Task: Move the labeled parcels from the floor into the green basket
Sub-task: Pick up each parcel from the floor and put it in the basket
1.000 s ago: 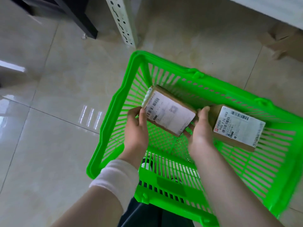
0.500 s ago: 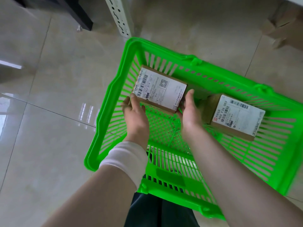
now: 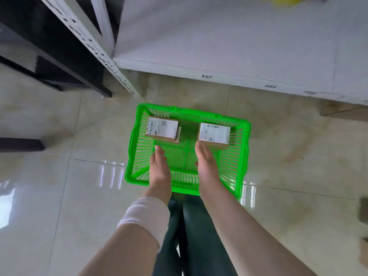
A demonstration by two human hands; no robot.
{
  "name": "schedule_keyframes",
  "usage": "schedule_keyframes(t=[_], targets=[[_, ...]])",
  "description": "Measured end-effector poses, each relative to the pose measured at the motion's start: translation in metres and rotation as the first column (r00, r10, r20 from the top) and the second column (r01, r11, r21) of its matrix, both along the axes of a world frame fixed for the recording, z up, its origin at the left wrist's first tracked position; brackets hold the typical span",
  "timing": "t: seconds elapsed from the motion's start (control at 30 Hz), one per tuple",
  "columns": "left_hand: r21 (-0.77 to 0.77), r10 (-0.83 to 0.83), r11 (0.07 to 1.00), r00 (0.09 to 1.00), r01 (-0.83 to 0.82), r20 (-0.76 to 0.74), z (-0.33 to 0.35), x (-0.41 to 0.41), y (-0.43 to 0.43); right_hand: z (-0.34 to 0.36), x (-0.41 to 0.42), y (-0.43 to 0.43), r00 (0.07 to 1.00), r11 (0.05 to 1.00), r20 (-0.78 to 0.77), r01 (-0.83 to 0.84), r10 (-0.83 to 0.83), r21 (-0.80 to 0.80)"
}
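Head view | green basket [image 3: 244,156] on floor | two labeled parcels [image 3: 162,128] [image 3: 214,134] inside, labels up, apart along far wall, likely for scanning | left hand [image 3: 159,168], right hand [image 3: 207,166] empty, fingers loose, though blurred

The green basket [image 3: 137,148], a bright plastic crate with slotted walls and a mesh bottom, stands upright on the floor. Two labeled parcels lie flat inside along its far wall, white labels up: the left parcel [image 3: 162,128] in the far-left corner, the right parcel [image 3: 214,134] toward the far-right corner, well apart.
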State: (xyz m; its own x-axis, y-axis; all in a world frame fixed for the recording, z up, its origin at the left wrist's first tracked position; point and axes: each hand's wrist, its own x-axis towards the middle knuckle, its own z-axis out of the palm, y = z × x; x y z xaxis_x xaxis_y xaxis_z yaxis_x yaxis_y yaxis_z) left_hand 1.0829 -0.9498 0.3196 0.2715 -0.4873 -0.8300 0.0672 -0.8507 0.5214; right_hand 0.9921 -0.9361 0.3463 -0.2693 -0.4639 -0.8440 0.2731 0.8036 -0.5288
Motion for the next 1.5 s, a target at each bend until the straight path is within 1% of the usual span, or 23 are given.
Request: schedule_keyframes(t=[0.13, 0.23, 0.33, 0.47, 0.6, 0.77, 0.9, 0.97, 1.03, 1.1, 1.23, 1.3, 1.37, 1.5], targets=[[-0.112, -0.107, 0.988, 0.994, 0.104, -0.025, 0.095, -0.021, 0.029, 0.089, -0.01, 0.037, 0.987, 0.98, 0.018, 0.163, -0.162, -0.11], [-0.138, -0.218, 0.967, 0.976, 0.213, -0.019, 0.14, -0.032, 0.065, 0.137, -0.016, 0.075, 0.97, 0.958, 0.025, 0.244, -0.243, -0.148], [-0.151, -0.311, 0.94, 0.95, 0.305, -0.018, 0.163, -0.041, 0.108, 0.168, -0.021, 0.121, 0.93, 0.915, 0.078, 0.368, -0.36, -0.162], [-0.185, -0.441, 0.882, 0.897, 0.434, 0.003, 0.189, -0.057, 0.166, 0.19, -0.031, 0.188, 0.859, 0.843, 0.134, 0.511, -0.494, -0.167], [-0.184, -0.536, 0.831, 0.844, 0.525, -0.008, 0.214, -0.089, 0.235, 0.216, -0.06, 0.273, 0.8, 0.779, 0.115, 0.599, -0.588, -0.183], [-0.213, -0.638, 0.759, 0.767, 0.615, -0.061, 0.247, -0.17, 0.342, 0.243, -0.135, 0.399, 0.701, 0.682, 0.083, 0.71, -0.708, -0.175], [-0.221, -0.677, 0.734, 0.717, 0.643, -0.163, 0.26, -0.248, 0.441, 0.254, -0.205, 0.509, 0.675, 0.656, 0.029, 0.726, -0.738, -0.205], [-0.2, -0.718, 0.696, 0.664, 0.69, -0.208, 0.267, -0.286, 0.49, 0.257, -0.239, 0.561, 0.642, 0.629, -0.02, 0.743, -0.766, -0.228], [-0.203, -0.766, 0.641, 0.597, 0.741, -0.239, 0.276, -0.32, 0.533, 0.262, -0.269, 0.606, 0.584, 0.577, -0.046, 0.783, -0.81, -0.233], [-0.242, -0.805, 0.589, 0.536, 0.771, -0.254, 0.279, -0.356, 0.565, 0.263, -0.301, 0.641, 0.52, 0.518, -0.066, 0.818, -0.852, -0.251], [-0.256, -0.86, 0.505, 0.453, 0.825, -0.236, 0.271, -0.428, 0.604, 0.257, -0.371, 0.681, 0.462, 0.461, -0.06, 0.846, -0.885, -0.268], [-0.257, -0.875, 0.476, 0.423, 0.841, -0.236, 0.265, -0.465, 0.617, 0.253, -0.408, 0.693, 0.463, 0.461, -0.056, 0.849, -0.885, -0.257], [-0.264, -0.879, 0.469, 0.414, 0.843, -0.239, 0.257, -0.503, 0.626, 0.248, -0.448, 0.7, 0.489, 0.489, -0.067, 0.835, -0.87, -0.252], [-0.237, -0.87, 0.485, 0.435, 0.842, -0.232, 0.234, -0.578, 0.638, 0.232, -0.528, 0.707, 0.523, 0.524, -0.067, 0.824, -0.85, -0.216]])
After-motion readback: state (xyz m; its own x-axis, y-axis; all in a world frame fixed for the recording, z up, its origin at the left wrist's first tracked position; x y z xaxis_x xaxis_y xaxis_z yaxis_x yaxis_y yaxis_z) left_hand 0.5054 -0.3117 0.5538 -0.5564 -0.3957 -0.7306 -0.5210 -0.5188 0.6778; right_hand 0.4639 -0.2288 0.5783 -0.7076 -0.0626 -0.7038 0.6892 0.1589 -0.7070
